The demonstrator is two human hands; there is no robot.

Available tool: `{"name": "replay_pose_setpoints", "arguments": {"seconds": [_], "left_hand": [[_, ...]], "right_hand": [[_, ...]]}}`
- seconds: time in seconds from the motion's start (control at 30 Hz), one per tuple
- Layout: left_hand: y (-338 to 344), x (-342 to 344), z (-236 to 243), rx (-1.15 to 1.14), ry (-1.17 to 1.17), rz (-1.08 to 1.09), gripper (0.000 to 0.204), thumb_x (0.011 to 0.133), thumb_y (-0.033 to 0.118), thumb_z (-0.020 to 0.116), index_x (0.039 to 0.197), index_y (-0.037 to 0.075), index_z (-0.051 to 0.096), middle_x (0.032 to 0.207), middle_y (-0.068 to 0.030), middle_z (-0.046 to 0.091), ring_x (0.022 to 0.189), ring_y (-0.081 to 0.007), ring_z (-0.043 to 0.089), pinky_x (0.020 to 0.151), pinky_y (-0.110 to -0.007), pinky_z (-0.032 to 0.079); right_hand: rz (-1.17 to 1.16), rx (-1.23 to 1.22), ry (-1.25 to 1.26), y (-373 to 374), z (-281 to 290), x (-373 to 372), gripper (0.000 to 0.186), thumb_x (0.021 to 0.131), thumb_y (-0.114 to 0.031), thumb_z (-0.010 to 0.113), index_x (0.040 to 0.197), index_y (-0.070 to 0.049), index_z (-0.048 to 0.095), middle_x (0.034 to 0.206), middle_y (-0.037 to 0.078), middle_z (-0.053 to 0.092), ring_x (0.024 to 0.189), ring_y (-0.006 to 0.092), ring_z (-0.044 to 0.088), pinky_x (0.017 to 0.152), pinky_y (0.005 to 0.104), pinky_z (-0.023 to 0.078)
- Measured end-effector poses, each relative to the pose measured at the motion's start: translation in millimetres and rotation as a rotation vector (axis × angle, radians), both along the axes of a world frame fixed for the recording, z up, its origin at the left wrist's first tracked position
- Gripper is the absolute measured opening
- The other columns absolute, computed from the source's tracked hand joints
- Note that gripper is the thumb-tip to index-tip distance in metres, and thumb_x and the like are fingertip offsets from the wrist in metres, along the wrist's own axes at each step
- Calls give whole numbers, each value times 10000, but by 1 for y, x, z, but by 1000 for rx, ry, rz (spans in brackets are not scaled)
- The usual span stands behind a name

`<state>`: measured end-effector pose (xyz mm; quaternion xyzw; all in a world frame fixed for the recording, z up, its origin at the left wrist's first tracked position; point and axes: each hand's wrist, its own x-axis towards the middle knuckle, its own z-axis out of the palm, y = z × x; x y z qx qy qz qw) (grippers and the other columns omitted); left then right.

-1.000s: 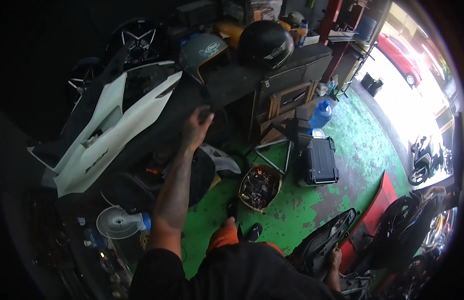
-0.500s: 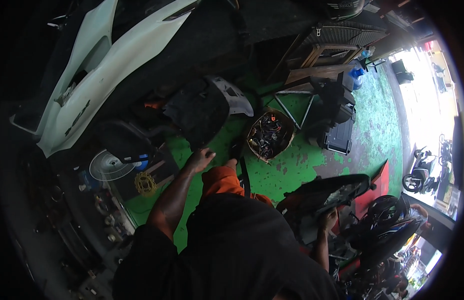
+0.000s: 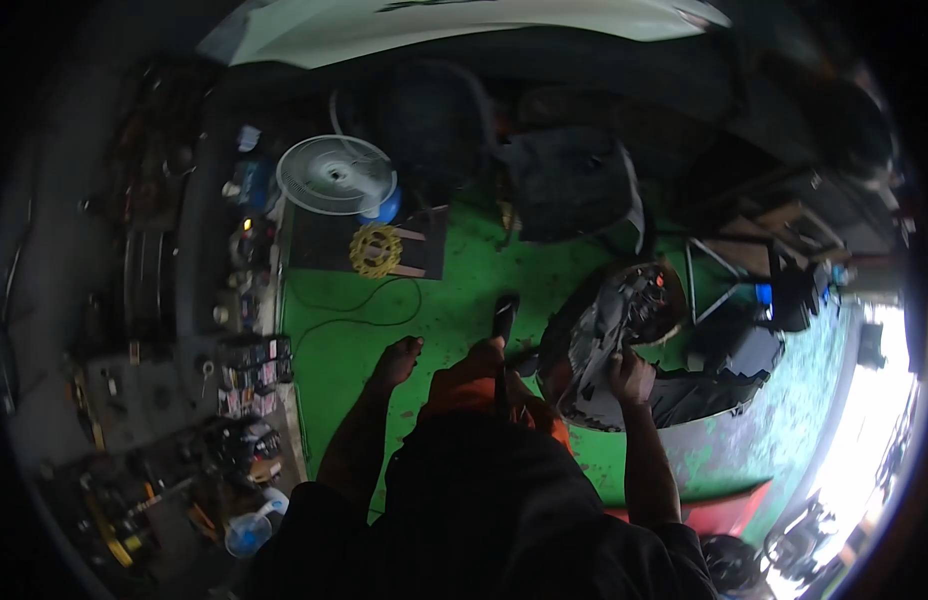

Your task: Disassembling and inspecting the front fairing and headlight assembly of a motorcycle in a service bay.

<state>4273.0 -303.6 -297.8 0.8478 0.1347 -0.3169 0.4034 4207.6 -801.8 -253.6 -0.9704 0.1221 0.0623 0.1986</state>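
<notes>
The right hand (image 3: 632,377) is closing its fingers on the edge of a dark plastic fairing panel (image 3: 624,350), right of the frame's center. The left hand (image 3: 399,362) is hanging loosely open and holding nothing, above the green floor (image 3: 424,310). The panel's long axis is running from lower left to upper right. With only 1 hand gripping, the panel may be slipping or twisting.

White fairing panel (image 3: 464,25) cut off at 12 o'clock; left-side shelf clutter (image 3: 134,400) at 9 o'clock too dark to identify.
</notes>
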Motion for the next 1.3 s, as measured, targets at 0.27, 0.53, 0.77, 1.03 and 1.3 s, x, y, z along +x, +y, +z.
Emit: {"name": "replay_pose_setpoints", "arguments": {"seconds": [0.27, 0.53, 0.77, 1.03, 1.3], "left_hand": [[98, -65, 48, -198, -115, 421, 536, 1021, 482, 421, 1269, 30, 566, 1131, -91, 637, 963, -198, 622, 803, -342, 512], [244, 0, 218, -419, -746, 453, 756, 898, 388, 672, 1459, 12, 333, 1398, -172, 426, 1250, -289, 451, 1023, -410, 393], [436, 122, 284, 165, -978, 355, 1155, 641, 337, 894, 1492, -14, 195, 1494, -274, 313, 1373, -423, 332, 1124, -497, 304], [587, 270, 258, 125, -952, 314, 912, 646, 262, 887, 1381, -9, 421, 1272, -250, 559, 1184, -382, 555, 1010, -448, 445], [645, 403, 158, 51, -655, 168, 660, 664, 251, 867, 1180, 20, 526, 1066, -174, 656, 954, -270, 655, 844, -393, 514]], "right_hand": [[489, 92, -30, 209, 58, 91, 398, 910, -477, 519, 880, -89, 603, 768, 193, 636, 746, 437, 624, 634, 545, 482], [620, 158, -122, 485, 121, 157, 377, 902, -457, 557, 859, -85, 598, 757, 167, 636, 752, 399, 634, 628, 515, 488], [600, 272, -156, 763, 100, 213, 427, 904, -521, 562, 939, -102, 636, 811, 161, 688, 754, 359, 677, 633, 470, 523], [390, 383, -138, 947, 57, 300, 477, 934, -557, 504, 922, -95, 620, 808, 173, 685, 766, 388, 666, 665, 508, 511], [177, 434, -66, 1006, -52, 383, 507, 936, -578, 477, 1000, -98, 627, 798, 187, 684, 787, 415, 662, 682, 516, 513]]}}
